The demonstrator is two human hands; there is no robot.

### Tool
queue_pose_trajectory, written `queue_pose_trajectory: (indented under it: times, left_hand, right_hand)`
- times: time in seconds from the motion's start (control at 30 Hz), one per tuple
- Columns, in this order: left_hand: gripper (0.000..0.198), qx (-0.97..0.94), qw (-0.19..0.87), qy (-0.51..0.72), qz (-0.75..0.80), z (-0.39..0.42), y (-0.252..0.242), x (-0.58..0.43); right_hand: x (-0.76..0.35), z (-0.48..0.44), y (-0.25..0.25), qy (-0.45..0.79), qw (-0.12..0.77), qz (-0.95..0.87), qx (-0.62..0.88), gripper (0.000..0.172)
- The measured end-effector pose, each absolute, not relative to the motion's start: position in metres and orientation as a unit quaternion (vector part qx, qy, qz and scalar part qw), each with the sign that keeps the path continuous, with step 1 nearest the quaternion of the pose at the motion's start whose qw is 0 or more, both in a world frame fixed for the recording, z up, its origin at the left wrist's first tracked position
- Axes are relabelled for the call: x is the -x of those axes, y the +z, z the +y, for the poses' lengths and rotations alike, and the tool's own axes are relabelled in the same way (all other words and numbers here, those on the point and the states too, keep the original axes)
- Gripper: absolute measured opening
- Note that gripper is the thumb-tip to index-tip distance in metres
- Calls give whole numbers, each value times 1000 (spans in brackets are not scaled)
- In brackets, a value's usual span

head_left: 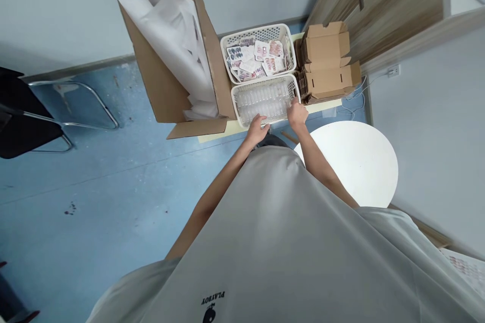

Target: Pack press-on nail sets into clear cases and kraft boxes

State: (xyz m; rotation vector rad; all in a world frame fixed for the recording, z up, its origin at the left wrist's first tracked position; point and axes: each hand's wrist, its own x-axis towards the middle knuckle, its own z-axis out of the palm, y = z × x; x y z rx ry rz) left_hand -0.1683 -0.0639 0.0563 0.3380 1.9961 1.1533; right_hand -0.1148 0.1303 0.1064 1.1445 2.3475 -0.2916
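A white plastic basket [234, 100] stands in front of me, filled with rows of clear plastic cases [263, 95]. My left hand [257, 130] is at its front rim, with thumb and fingers apart and nothing visible between them. At the basket's front right corner, my right hand [297, 112] is closed; its fingertips reach inward by the cases, and what they grip is hidden. Directly behind is a second white basket [223, 54], holding a loose pile of cards [262, 58] with small coloured pieces on them.
Left of the baskets, a large open cardboard box [147, 68] holds white sheet wrapping [170, 30]. Stacked brown folding boxes [328, 63] are on the right. A round white table [356, 161] stands close to my right arm. A black chair [30, 116] is at far left.
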Motion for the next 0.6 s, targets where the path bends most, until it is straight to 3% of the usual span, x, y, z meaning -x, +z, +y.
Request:
queue_pose_trajectory:
  times: [0.23,0.37,0.5,0.6]
  left_hand:
    - [35,-74,360,548,751,-62,74,163]
    - [41,-65,346,592,725,-59,95,156]
    - [41,-93,360,641,672,-61,115,145]
    - [40,-109,373,666,636,-70,126,136]
  right_hand:
    - [93,113,152,-179,96,848,-490,36]
    - [69,100,170,-302,-16,818,-489,36]
    - [47,84,172,-485,-103,723,-481,51]
    - [33,70,172,-550,-128,676,-473,63]
